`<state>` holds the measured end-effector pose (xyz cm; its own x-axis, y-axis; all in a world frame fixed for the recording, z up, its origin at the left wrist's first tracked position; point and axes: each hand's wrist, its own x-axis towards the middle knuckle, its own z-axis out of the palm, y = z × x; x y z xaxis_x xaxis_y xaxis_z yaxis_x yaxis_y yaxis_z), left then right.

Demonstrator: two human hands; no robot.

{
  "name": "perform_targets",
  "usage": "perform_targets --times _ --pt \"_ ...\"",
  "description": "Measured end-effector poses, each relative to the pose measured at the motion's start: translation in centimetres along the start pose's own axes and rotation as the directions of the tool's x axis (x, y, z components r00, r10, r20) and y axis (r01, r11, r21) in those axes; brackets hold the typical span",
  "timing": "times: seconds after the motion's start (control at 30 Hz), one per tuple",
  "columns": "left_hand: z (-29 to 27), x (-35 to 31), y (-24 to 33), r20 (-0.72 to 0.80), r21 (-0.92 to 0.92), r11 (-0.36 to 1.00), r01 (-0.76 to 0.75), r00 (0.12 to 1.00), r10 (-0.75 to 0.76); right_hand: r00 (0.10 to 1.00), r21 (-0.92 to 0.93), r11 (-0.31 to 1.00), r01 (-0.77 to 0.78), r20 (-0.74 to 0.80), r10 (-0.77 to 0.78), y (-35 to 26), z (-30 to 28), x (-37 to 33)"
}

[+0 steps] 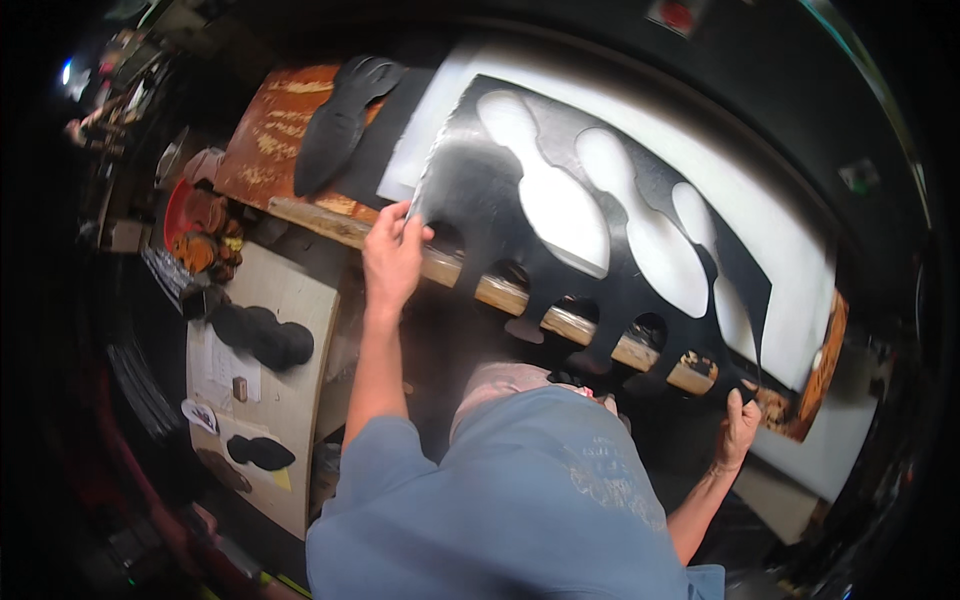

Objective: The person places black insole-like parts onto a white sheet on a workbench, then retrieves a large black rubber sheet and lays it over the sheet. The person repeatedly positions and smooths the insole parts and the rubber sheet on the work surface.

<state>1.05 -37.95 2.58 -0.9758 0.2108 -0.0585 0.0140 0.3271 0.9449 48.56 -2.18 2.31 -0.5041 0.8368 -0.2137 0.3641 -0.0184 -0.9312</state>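
The black sheet (615, 290) is in both hands, stretched over the white board (800, 290) on the brown desk (262, 150), its near edge reaching past the desk's near edge. The fingers of the left hand (395, 255) are narrow, pinching the sheet's left edge; those of the right hand (738, 430) hold its near right corner. White shows through the far sole-shaped cut-outs, the desk's edge through the near ones. The step in hand looks like positioning or handling the cut sheet; whether it rests on the board, I cannot tell. Moving it would call for both hands together, level, since the strips between cut-outs look thin and likely to flop. Black soles (345, 120) lie far left, and more black pieces (260, 335) on the side desk (295, 290), left.
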Motion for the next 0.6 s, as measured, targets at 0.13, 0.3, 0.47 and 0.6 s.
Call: perform_targets --times 0.13,0.3,0.47,0.6 --pt "-1.7 -3.2 -0.1 0.374 -0.032 0.99 0.138 0.92 -0.116 0.951 0.25 0.966 0.065 0.278 -0.136 3.9 -3.5 -5.5" --pt "0.3 -5.1 -0.8 0.403 0.033 0.999 0.004 0.915 -0.017 0.99 0.466 0.876 -0.125 0.119 0.078 7.6 -3.3 -8.0" --pt "4.0 -7.6 -0.3 0.376 0.113 0.985 -0.128 0.924 0.077 0.99 0.35 0.927 -0.137 0.007 0.144 11.7 -2.8 -10.4" --pt "5.6 -13.9 -0.1 0.529 0.225 0.973 0.044 0.833 -0.16 0.967 0.429 0.884 -0.186 -0.082 0.243 14.9 -3.6 -15.3"
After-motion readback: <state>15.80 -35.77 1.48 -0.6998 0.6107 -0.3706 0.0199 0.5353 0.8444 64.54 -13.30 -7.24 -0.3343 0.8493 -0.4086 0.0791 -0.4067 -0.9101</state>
